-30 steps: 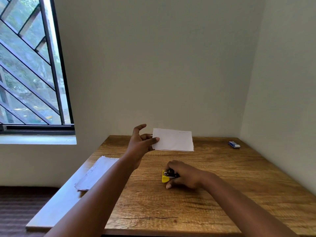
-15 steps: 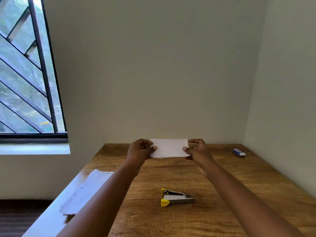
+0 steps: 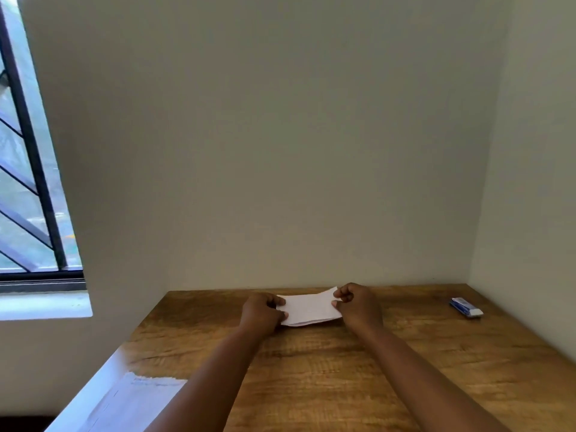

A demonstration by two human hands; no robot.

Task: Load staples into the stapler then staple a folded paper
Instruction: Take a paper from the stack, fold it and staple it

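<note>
A folded white paper point(image 3: 308, 308) is held just above the far part of the wooden table point(image 3: 343, 369). My left hand point(image 3: 261, 313) pinches its left edge between thumb and fingers. Its right edge is pinched by my right hand point(image 3: 358, 305). The paper's right end sits a little higher than its left. The stapler is out of view, below the frame or behind my forearms.
A small blue and white box point(image 3: 466, 307) lies at the table's far right near the wall. Loose white sheets point(image 3: 137, 397) lie at the table's near left edge. Walls close off the back and right; a barred window point(image 3: 28, 182) is at the left.
One second ago my right hand rested on the stapler; it let go and took the paper's right edge. Both hands have since lowered the paper toward the table, and the stapler has left the view.
</note>
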